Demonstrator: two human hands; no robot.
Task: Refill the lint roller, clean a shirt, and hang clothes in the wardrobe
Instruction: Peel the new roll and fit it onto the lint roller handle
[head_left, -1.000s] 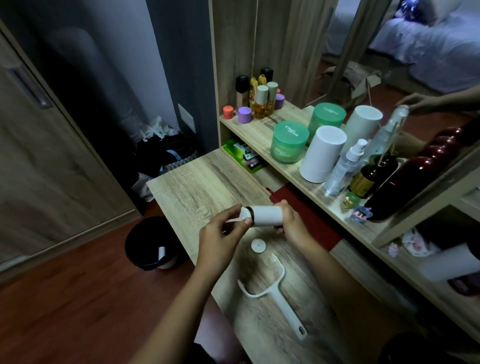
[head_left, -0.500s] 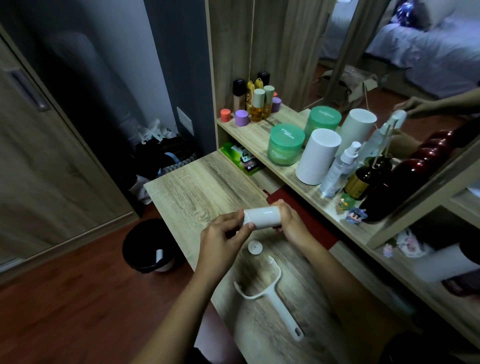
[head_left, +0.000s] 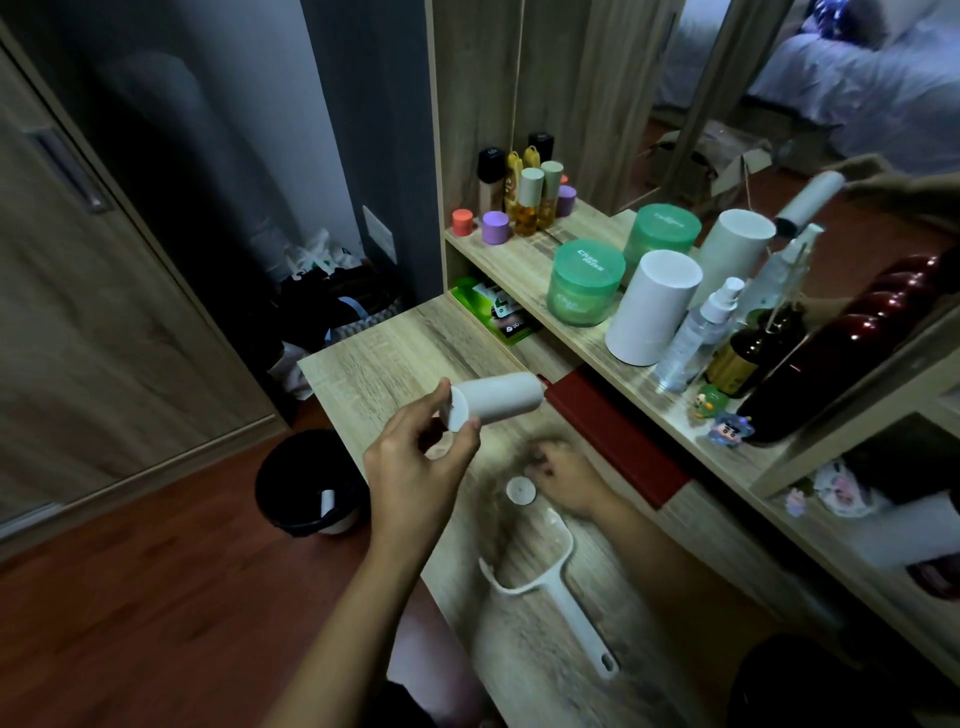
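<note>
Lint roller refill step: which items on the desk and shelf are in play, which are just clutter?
In play:
left hand holding the white refill roll
right hand at the round end cap
roller handle

Clutter:
green jars
white canisters
spray bottle
trash bin

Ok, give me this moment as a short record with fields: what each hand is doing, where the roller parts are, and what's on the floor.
left hand: holds the white refill roll by its near end, lifted above the table
right hand: down on the table beside the small white end cap, fingers blurred, grip unclear
roller handle: lies flat on the table, empty, nearer the person than the cap
black bin: on the floor left of the table, a white tube inside
refill status: roll not yet on the handle
</note>
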